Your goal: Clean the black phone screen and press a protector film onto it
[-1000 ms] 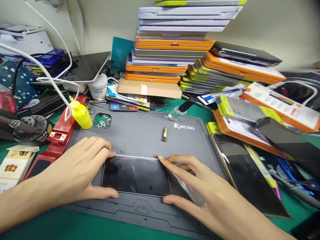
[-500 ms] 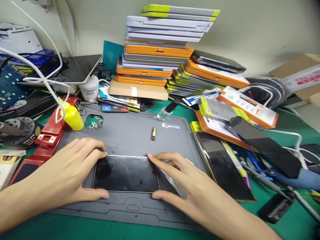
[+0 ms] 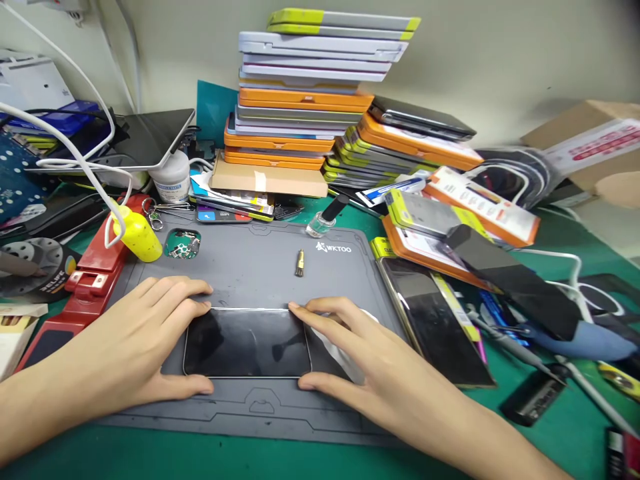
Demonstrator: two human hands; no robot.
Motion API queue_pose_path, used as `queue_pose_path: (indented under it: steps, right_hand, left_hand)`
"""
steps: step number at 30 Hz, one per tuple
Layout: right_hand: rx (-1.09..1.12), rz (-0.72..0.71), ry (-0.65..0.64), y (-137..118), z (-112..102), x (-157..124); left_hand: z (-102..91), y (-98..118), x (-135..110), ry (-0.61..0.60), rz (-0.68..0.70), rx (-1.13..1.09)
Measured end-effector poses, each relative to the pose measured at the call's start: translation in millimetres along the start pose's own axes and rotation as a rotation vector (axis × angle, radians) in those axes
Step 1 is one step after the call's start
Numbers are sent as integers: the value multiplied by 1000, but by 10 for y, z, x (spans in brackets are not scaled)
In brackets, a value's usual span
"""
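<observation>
A black phone (image 3: pixel 247 343) lies screen up on the grey work mat (image 3: pixel 260 267). My left hand (image 3: pixel 135 340) grips the phone's left end, fingers on the far edge and thumb on the near edge. My right hand (image 3: pixel 360 360) grips the right end the same way, forefinger at the far corner and thumb at the near corner. Under my right hand lies a pale clear film (image 3: pixel 345 360), partly hidden.
A small brush (image 3: pixel 299 263), a glass bottle (image 3: pixel 325 219) and a yellow bottle (image 3: pixel 133 233) sit on or by the mat. Stacked orange and grey boxes (image 3: pixel 310 87) rise behind. Another dark phone (image 3: pixel 430 320) lies right. A red tool (image 3: pixel 90 273) lies left.
The view has turned to the right, so everything sits further left in the picture. Both hands stay on the phone's ends in the same grip.
</observation>
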State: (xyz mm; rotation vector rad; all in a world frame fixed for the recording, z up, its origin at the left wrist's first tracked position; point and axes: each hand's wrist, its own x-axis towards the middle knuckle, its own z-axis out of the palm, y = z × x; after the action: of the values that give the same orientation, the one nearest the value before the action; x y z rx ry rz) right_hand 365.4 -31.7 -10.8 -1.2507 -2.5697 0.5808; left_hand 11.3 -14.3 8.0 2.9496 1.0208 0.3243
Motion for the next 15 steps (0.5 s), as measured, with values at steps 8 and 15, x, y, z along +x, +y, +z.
queue_pose_path:
  steps: [8,15]
  right_hand:
    - [103,74,-42,17,-26,48]
    - [233,9,21,152,4,145]
  left_hand:
    - [49,-32,2,29,-11,-57]
    - [55,-12,28,-46,-71,-135]
